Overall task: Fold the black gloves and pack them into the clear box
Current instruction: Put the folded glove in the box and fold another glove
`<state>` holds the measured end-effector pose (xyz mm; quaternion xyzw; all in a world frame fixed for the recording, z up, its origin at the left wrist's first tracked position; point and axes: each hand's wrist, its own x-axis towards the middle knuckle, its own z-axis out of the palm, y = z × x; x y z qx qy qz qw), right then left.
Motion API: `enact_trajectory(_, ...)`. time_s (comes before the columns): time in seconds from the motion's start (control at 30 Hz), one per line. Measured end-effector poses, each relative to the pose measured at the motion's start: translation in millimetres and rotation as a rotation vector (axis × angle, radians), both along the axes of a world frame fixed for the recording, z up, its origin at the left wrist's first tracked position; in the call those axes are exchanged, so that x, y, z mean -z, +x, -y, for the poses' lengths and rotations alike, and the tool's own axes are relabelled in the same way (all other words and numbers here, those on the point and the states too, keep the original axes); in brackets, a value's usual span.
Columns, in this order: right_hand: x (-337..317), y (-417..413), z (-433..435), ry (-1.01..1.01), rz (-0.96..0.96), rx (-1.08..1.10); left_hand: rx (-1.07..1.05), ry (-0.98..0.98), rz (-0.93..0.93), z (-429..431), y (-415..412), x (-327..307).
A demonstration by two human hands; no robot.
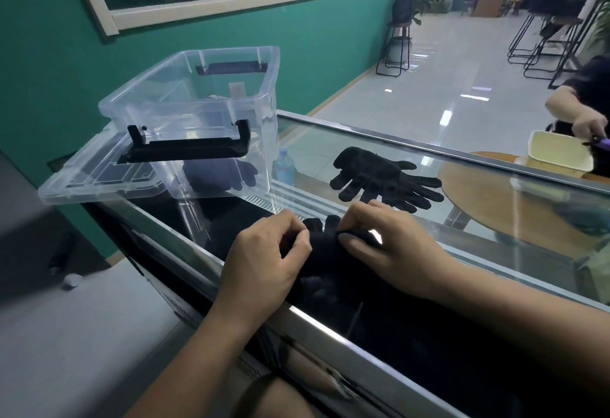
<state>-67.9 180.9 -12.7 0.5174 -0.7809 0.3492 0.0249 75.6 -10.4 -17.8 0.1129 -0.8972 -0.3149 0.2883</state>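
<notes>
While both hands pinch a bunched black glove (325,262) at the frame's centre, the left hand (264,262) and right hand (392,246) each keep a closed grip on its fabric. Another pair of gloves (383,180) lies right of centre on the glass bench (495,252); the clear box (204,114) stands open, upper left.

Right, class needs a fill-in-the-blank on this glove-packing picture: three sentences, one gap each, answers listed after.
1. Both hands, left hand and right hand, grip a ____ glove on the glass counter.
2. The clear box stands to the ____ of the spare gloves.
3. The box's lid lies ____ the box.

Answers: black; left; under
</notes>
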Motion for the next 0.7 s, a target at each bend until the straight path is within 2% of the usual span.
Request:
enact_trajectory(0.27,8.8,-6.2,2.8,-0.014,-0.018,0.076,0.050,-0.028,-0.044,2.1,-0.8,0.1)
enact_trajectory(0.47,7.7,-6.8,0.5,-0.033,-0.105,0.012,0.112,-0.032,-0.056,1.5,1.3,-0.7)
enact_trajectory(0.7,1.8,-2.1,0.2,-0.003,-0.129,-0.021,0.161,-0.061,0.029,-0.1,3.6,-2.7)
